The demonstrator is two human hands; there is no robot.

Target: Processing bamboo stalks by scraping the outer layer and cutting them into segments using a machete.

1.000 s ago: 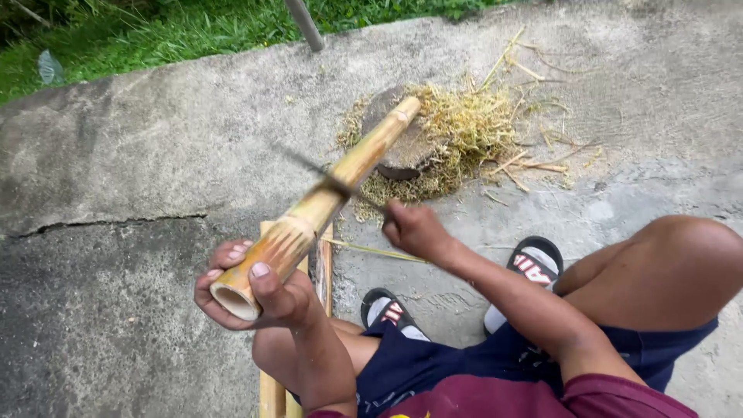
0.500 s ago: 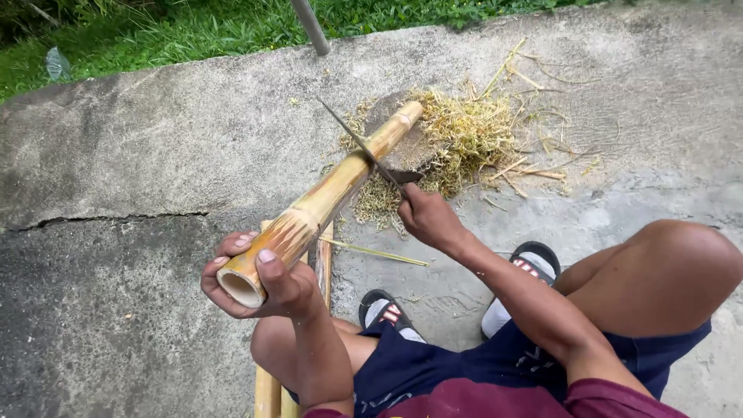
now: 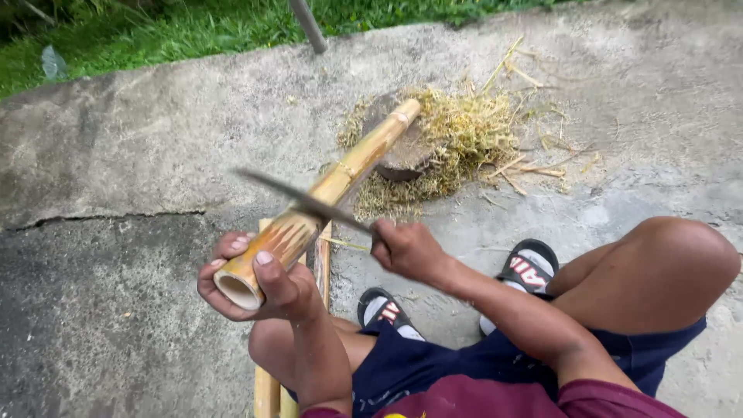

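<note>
A hollow bamboo pole [image 3: 325,193] slants over cracked grey concrete ground [image 3: 116,155], its far end resting on a dark block [image 3: 406,155] amid a heap of straw-like shavings [image 3: 464,131]. The left hand [image 3: 259,282] has its grip closed around the open near end, while the right hand [image 3: 406,248] grips a long blade [image 3: 298,197] laid across the pole. Grass [image 3: 155,31] borders the slab beyond, and more bamboo pieces [image 3: 267,391] lie beside the person's sandalled feet [image 3: 530,267].
</note>
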